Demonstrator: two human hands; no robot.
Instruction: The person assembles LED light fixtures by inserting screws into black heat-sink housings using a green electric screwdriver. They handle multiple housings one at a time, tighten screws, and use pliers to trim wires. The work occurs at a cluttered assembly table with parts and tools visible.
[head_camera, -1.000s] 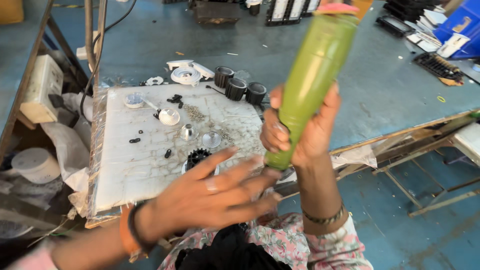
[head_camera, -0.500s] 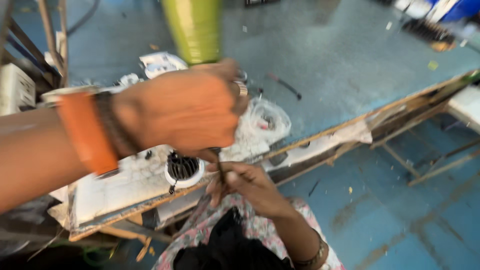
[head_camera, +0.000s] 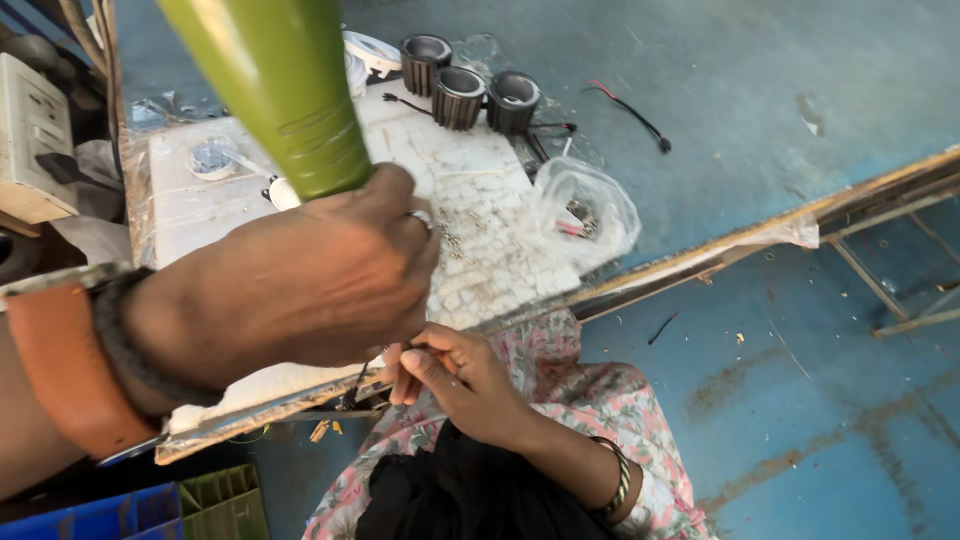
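While left hand (head_camera: 300, 280) wraps tight round base of green bottle (head_camera: 275, 90), bottle sits tilted up-left, above white tile slab (head_camera: 480, 200). Right hand (head_camera: 455, 375) just below slab's near edge, fingertips pinching thin dark wire (head_camera: 362, 378). Three black finned housings (head_camera: 465, 85) at slab's far edge; clear plastic bag (head_camera: 590, 210) on its right.

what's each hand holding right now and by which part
The left hand grips the green cylinder at its lower end. The right hand pinches a thin dark wire by its upper end between the fingers.
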